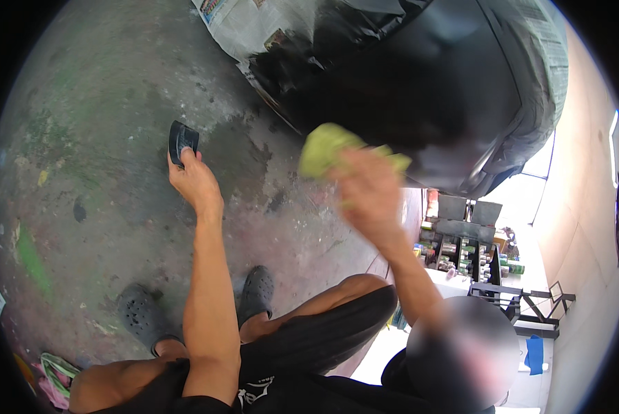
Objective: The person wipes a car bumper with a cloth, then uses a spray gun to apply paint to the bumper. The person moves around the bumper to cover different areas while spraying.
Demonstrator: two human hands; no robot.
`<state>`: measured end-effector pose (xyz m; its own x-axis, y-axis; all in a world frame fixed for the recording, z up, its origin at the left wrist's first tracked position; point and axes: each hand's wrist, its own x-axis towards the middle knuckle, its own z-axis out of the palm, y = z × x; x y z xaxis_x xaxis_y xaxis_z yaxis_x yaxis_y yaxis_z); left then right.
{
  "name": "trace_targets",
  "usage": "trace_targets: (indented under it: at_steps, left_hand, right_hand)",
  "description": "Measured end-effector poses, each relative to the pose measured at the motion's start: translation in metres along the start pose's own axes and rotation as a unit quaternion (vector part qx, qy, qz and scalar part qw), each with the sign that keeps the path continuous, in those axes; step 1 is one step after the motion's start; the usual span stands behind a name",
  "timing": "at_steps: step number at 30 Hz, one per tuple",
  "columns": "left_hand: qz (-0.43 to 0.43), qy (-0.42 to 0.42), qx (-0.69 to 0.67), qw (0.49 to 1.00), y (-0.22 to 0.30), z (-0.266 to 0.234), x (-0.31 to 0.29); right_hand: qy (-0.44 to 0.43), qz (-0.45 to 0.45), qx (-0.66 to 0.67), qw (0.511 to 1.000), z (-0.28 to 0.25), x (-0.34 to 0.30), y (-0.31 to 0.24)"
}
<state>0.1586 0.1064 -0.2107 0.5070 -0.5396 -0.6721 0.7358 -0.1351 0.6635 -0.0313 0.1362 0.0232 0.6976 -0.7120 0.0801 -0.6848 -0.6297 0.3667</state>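
My left hand [195,183] grips a black block [184,138] with pale smears on it, perhaps a sanding block, held out over the floor. In my right hand [371,193] is a yellow-green cloth [326,148], bunched under the fingers and smeared by motion. The cloth is in front of a glossy black vehicle panel [426,83]; whether it touches the panel I cannot tell. Masking paper [237,27] borders the panel at the upper left, and a greyish sheet [544,62] covers its right side.
Below me is a stained concrete floor [102,186] with green paint marks. My feet wear dark clogs [144,317]. At right stand a rack of cans and bottles [464,255] and a black metal frame [530,303] by a pale wall [585,228]. Coloured cloths [55,379] lie lower left.
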Motion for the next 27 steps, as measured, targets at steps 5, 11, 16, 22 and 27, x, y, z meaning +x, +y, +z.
trace_targets:
  at_steps: [5, 11, 16, 22, 27]
  left_hand:
    - [0.005, -0.034, 0.048, 0.998, -0.007, -0.002, -0.012]
    - [0.043, -0.043, 0.046, 0.997, -0.012, -0.005, -0.022]
    - [0.067, -0.042, 0.057, 0.995, -0.014, -0.021, -0.024]
    - [0.077, -0.023, 0.071, 0.994, -0.014, -0.049, -0.017]
    - [0.077, -0.009, 0.057, 0.995, -0.015, -0.06, -0.01]
  right_hand:
    - [0.18, 0.066, -0.194, 0.962, -0.082, 0.024, 0.089]
    - [0.03, 0.048, -0.141, 0.988, 0.026, 0.004, 0.078]
    - [-0.084, -0.042, -0.119, 0.989, 0.134, -0.025, 0.04]
    - [-0.164, -0.059, 0.078, 0.982, 0.197, -0.038, 0.018]
    - [-0.356, 0.097, 0.295, 0.881, 0.188, -0.028, -0.019]
